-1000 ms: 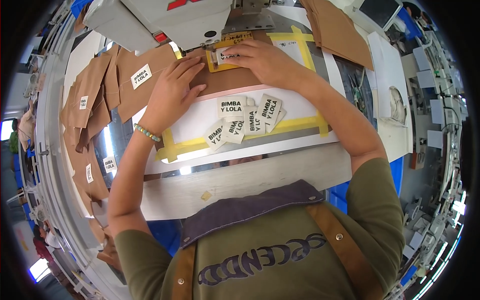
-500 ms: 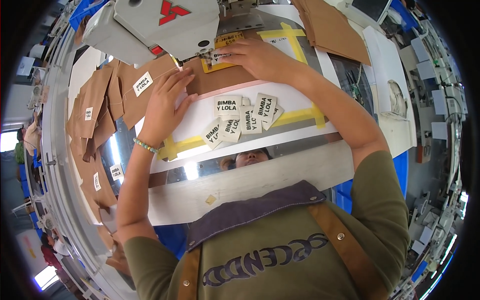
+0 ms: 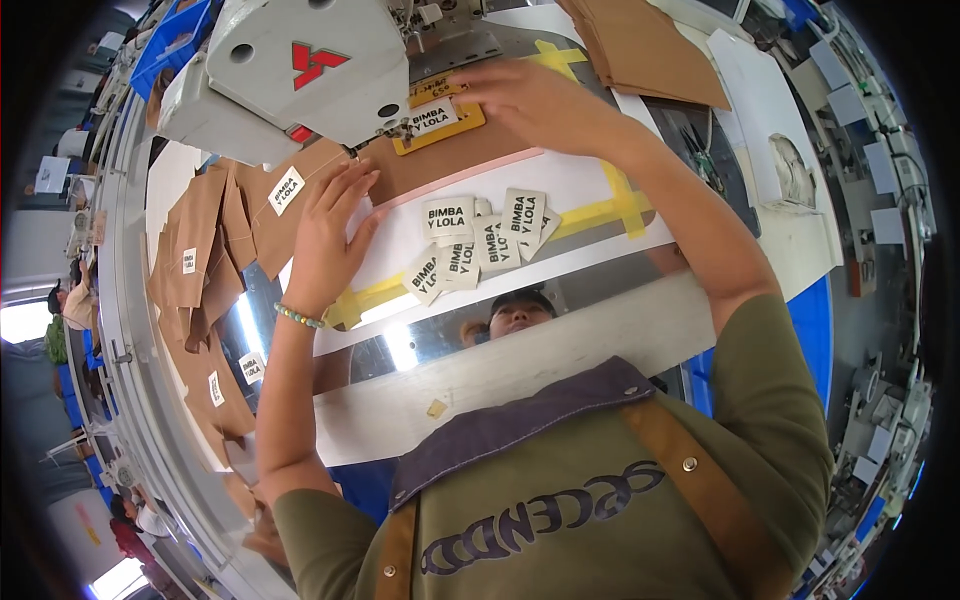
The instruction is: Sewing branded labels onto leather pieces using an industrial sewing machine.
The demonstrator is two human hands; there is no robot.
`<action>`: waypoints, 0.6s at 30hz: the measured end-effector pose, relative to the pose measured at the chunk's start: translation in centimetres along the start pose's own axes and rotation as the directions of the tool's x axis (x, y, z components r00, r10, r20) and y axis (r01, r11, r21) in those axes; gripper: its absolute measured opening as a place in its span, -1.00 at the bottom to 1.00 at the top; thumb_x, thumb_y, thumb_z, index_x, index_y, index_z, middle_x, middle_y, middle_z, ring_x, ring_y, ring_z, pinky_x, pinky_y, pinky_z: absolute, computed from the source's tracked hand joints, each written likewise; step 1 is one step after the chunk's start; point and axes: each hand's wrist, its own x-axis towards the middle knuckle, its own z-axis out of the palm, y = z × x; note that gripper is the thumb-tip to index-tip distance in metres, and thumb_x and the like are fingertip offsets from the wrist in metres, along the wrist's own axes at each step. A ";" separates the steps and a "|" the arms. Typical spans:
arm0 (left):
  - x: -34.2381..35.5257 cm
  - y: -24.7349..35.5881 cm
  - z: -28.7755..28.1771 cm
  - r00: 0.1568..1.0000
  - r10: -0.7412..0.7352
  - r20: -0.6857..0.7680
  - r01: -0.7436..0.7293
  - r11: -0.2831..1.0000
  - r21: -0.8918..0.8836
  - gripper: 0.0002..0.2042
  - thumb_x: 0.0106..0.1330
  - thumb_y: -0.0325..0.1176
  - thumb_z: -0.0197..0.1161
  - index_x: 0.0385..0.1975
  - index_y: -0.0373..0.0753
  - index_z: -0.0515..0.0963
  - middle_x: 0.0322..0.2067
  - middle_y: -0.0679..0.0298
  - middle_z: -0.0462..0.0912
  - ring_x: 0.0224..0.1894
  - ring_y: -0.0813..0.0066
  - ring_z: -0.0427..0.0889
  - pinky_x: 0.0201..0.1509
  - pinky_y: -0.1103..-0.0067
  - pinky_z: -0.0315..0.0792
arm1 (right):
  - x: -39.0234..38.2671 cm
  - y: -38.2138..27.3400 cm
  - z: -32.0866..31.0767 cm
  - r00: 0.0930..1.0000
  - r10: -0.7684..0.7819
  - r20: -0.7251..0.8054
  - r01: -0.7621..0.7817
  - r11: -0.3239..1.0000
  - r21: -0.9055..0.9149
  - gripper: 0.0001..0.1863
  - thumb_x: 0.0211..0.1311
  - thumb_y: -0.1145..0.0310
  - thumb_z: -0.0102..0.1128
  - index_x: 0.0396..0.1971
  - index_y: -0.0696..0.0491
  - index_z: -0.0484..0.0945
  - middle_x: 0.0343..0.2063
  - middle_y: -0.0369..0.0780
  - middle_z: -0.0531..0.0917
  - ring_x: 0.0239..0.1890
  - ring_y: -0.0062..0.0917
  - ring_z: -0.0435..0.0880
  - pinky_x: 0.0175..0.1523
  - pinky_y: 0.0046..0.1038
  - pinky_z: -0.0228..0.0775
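Note:
Under the white sewing machine head lies a brown panel with a pink front edge. A yellow template frame rests on it around a white fabric label. My right hand hovers at the frame's right end, fingers stretched and holding nothing; whether the fingertips touch it I cannot tell. My left hand is spread by the panel's left end, close to the needle area, with its fingertips hidden partly beneath the machine head. Several loose white labels lie overlapping on the white sheet in front.
Brown pieces with labels attached are piled at the left. A stack of plain brown pieces stands at the far right, near scissors and a white box. Yellow tape borders the sheet. A blue bin is at far left.
My right hand has drawn back to the right, uncovering more of the label and yellow frame. The left hand stays nearly in place. The whole view has shifted slightly.

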 end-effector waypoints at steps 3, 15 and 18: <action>0.3 -0.2 0.0 0.999 0.034 -0.004 -0.034 0.999 0.007 -0.54 0.39 -0.36 0.45 0.28 -0.29 0.63 0.39 0.14 0.60 0.45 -0.05 0.47 0.52 0.20 0.42 | -2.5 2.9 -1.6 0.973 0.048 -0.226 -0.039 0.998 0.045 -0.63 0.50 0.52 0.12 0.19 0.00 0.73 0.35 -0.29 0.66 0.38 -0.27 0.59 0.45 -0.26 0.47; 2.3 0.0 1.2 0.998 0.060 0.019 -0.060 0.998 0.005 -0.47 0.40 -0.36 0.43 0.37 -0.25 0.55 0.46 0.19 0.55 0.30 -0.13 0.45 0.49 0.22 0.39 | -4.1 7.6 -1.6 0.874 0.329 -0.359 -0.267 0.940 0.212 -0.71 0.57 0.48 0.12 0.09 0.03 0.78 0.24 -0.25 0.74 0.26 -0.40 0.69 0.34 -0.37 0.52; 2.4 -0.2 1.4 0.999 0.029 0.031 -0.030 0.999 0.024 -0.50 0.40 -0.36 0.43 0.33 -0.25 0.60 0.45 0.21 0.56 0.29 -0.10 0.46 0.47 0.23 0.42 | -4.2 8.3 -1.3 0.899 0.240 -0.367 -0.217 0.971 0.105 -0.71 0.58 0.47 0.13 0.10 0.02 0.78 0.23 -0.26 0.75 0.26 -0.42 0.69 0.35 -0.38 0.51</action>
